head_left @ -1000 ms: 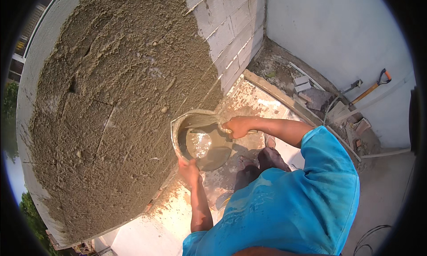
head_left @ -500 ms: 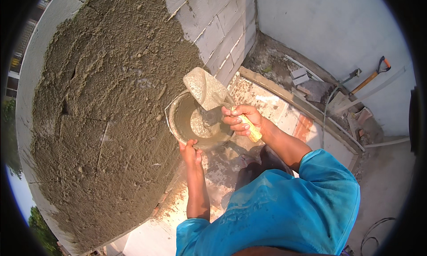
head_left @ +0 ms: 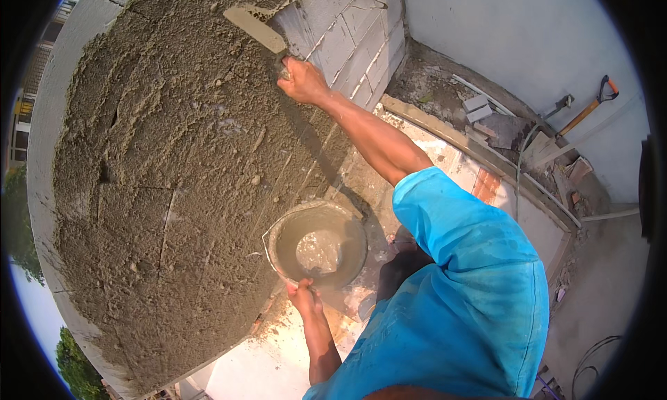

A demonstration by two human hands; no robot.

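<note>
My right hand [head_left: 303, 82] is closed round the handle of a trowel [head_left: 254, 30], stretched far out to the upper part of the wall. The trowel's blade lies edge-on close to the wall, with wet mortar [head_left: 281, 2] spread or flying off beside it. My left hand [head_left: 306, 297] grips the near rim of a round bucket [head_left: 281, 261], which tilts towards me. Some wet grey mortar [head_left: 319, 252] sits in the bottom of the bucket. Rough mortar [head_left: 160, 150] covers most of the wall on the left.
Bare white blocks [head_left: 340, 45] show on the wall past the mortar. At the right stand a grey wall [head_left: 514, 45] and a shovel [head_left: 587, 115] with an orange-black grip among rubble [head_left: 500, 136]. A low ledge [head_left: 445, 132] edges the splattered floor.
My right hand has swung the loaded trowel from above the bucket up and left to the wall, and mortar has left the blade. The bucket, still in my left hand, sits slightly lower.
</note>
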